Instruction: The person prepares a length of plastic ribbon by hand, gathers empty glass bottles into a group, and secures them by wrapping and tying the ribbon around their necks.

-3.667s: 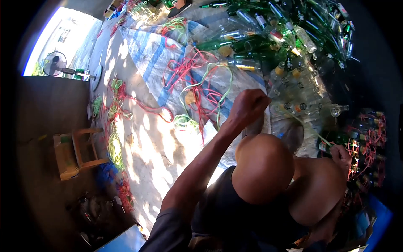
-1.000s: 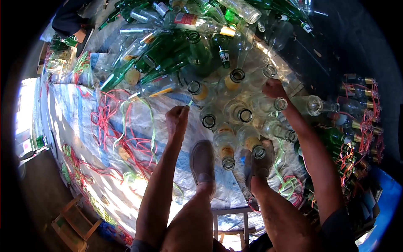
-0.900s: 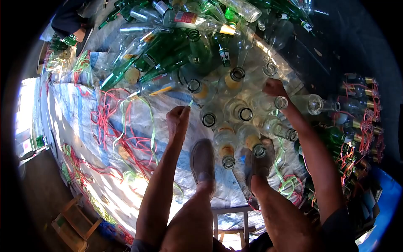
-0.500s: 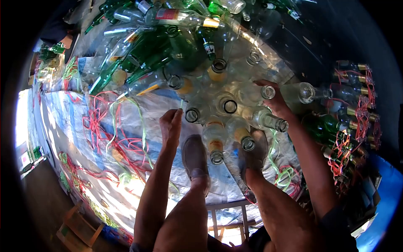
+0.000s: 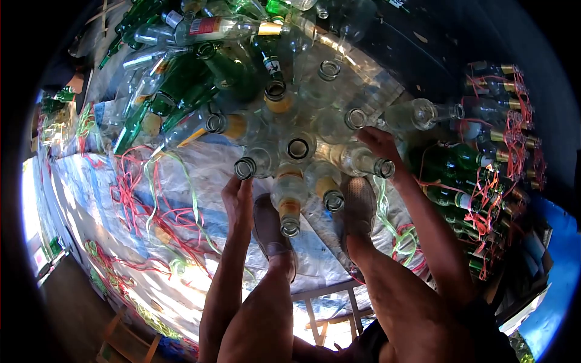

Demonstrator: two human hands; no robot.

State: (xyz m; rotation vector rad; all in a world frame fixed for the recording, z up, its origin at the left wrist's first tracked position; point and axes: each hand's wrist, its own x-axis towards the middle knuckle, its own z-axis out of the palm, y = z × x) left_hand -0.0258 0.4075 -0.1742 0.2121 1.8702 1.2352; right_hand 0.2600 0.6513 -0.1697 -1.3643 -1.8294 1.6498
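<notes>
Several clear glass bottles stand bunched together with necks spreading outward; one neck (image 5: 298, 148) is in the middle, and some have yellow labels. My left hand (image 5: 237, 196) is just below the mouth of the left bottle (image 5: 245, 168), its fingers closed; what they hold is too small to make out. On the right side of the bunch, my right hand (image 5: 378, 143) lies between two bottle necks, one above (image 5: 355, 118) and one below (image 5: 384, 167). Its fingers are partly hidden behind the glass.
Green bottles (image 5: 187, 78) and clear ones lie piled at the upper left. Tied bundles of bottles (image 5: 493, 145) are at the right. Pink string (image 5: 130, 187) and green string (image 5: 399, 239) lie on the sheet (image 5: 181, 224). Part of another person (image 5: 75, 81) shows far left.
The bottles and surroundings appear shifted left in the view. My left hand is lower and closer under the left bottle's mouth. My right hand now shows lower beside the right bottle necks.
</notes>
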